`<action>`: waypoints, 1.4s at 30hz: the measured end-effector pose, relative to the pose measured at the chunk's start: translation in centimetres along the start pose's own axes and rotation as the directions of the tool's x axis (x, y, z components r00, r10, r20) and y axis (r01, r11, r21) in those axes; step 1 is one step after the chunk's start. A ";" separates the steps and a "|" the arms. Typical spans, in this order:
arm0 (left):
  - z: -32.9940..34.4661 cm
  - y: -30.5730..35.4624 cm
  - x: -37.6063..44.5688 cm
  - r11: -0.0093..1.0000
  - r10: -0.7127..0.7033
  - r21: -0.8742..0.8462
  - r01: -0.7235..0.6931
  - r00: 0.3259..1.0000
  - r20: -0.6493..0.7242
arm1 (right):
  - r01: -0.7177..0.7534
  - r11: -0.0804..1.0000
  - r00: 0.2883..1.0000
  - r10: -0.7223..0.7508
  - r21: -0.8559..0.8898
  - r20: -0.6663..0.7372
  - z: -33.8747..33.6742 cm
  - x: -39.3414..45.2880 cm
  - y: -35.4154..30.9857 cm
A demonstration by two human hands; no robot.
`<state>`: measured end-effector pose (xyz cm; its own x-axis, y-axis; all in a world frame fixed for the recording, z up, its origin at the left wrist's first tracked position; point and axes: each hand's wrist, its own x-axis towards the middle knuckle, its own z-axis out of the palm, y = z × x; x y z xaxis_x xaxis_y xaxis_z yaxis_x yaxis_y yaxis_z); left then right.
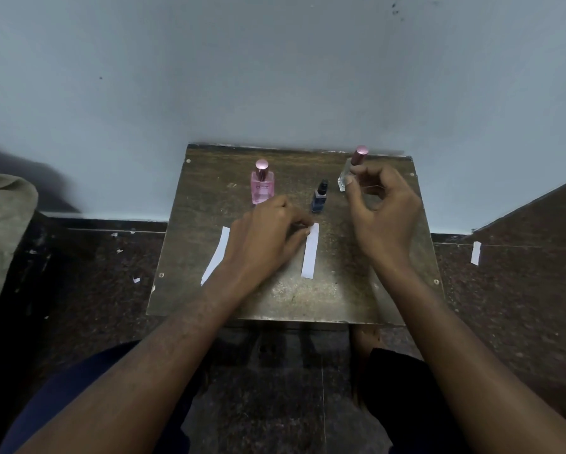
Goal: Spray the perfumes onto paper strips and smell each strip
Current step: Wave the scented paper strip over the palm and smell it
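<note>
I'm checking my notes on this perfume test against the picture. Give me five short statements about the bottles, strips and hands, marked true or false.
1. Three bottles stand on the small table. True: pink bottle, dark blue bottle, clear bottle.
2. The right hand is at the pink bottle. False: it is at the clear bottle with the pink cap.
3. The left hand touches the top end of the middle strip. True.
4. A paper strip lies on the floor to the right. True.
5. The left strip is lifted to the face. False: it lies on the table, partly under the left arm.
</note>
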<state>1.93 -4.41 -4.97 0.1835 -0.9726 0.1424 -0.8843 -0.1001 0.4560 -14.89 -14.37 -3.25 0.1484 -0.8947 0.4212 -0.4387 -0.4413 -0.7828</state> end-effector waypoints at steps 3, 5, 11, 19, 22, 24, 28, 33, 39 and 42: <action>0.3 -0.4 -0.1 0.999 0.020 -0.028 -0.018 0.999 0.045 | -0.021 0.999 0.999 0.023 0.043 -0.039 0.0 0.0 -0.1; 0.6 -0.5 -0.1 0.999 0.021 -0.030 -0.019 0.997 0.072 | 0.004 0.996 0.998 0.002 0.089 -0.063 0.0 0.0 -0.4; 1.2 -0.4 -0.2 0.999 0.013 0.028 -0.015 0.998 0.065 | 0.119 0.987 0.993 -0.120 0.104 -0.004 1.0 -0.1 -0.7; 1.2 -0.1 -0.1 0.999 0.016 0.027 -0.017 0.999 0.050 | 0.108 0.994 0.992 -0.107 -0.006 0.067 1.9 -0.1 -0.1; 1.2 -0.2 -0.2 1.000 0.009 0.026 -0.010 0.998 0.056 | 0.118 0.992 0.988 -0.115 -0.032 0.101 1.9 -0.1 0.2; 1.3 -0.2 -0.2 1.000 0.003 0.020 -0.004 0.998 0.062 | 0.156 0.986 0.981 -0.146 -0.067 0.131 1.7 0.0 0.3; 1.2 -0.2 -0.2 1.000 -0.012 0.029 0.011 0.998 0.054 | 0.216 0.972 0.962 -0.194 -0.096 0.194 1.8 -0.2 0.3; 1.2 -0.2 -0.2 1.000 -0.009 0.025 0.008 0.999 0.052 | 0.199 0.978 0.964 -0.185 -0.056 0.193 1.6 -0.5 0.3; 1.2 -0.1 -0.2 1.000 -0.005 0.022 0.004 0.999 0.053 | 0.195 0.981 0.968 -0.191 -0.006 0.161 1.5 -0.7 0.7; 1.1 0.0 -0.3 1.000 -0.010 0.020 0.009 0.998 0.054 | 0.209 0.978 0.968 -0.206 -0.008 0.142 1.6 -0.8 0.7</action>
<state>1.41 -4.33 -5.99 0.1688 -0.9815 0.0899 -0.8912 -0.1130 0.4393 -13.94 -14.09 -4.88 0.3603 -0.7850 0.5039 -0.4049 -0.6183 -0.6737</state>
